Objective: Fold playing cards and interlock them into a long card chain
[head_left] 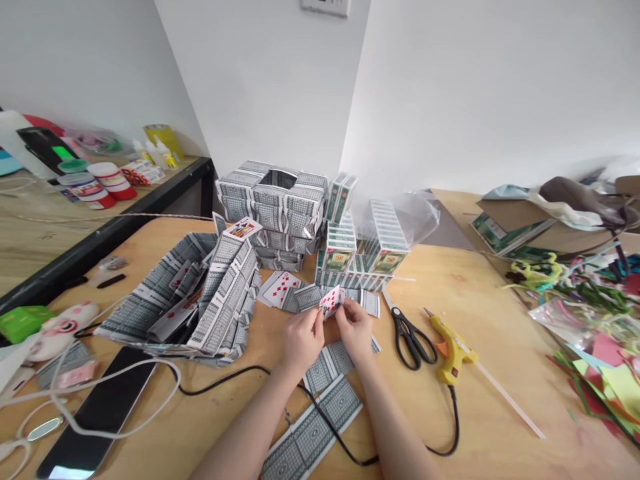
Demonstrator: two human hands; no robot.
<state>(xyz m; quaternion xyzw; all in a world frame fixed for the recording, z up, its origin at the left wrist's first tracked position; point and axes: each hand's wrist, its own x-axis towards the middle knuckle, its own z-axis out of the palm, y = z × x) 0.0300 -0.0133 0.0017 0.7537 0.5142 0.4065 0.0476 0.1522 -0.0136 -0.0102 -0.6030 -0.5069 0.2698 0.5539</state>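
Note:
My left hand (303, 339) and my right hand (356, 328) pinch a red diamond playing card (330, 301) between them, its face toward me. Beneath and before my hands lie joined strips of grey-backed cards (313, 437). Behind the held card, more loose cards (281, 288) are spread on the table. To the left stands a basket made of folded cards (233, 293), with folded cards inside. Farther back is a box built of folded cards (270, 210), with an opening on top.
Green card packs (340, 243) are stacked behind my hands. Black scissors (413, 337) and a yellow glue gun (454, 350) lie at the right, its black cord passing under my arms. A phone (103, 410) lies at left; coloured scraps (613, 380) lie far right.

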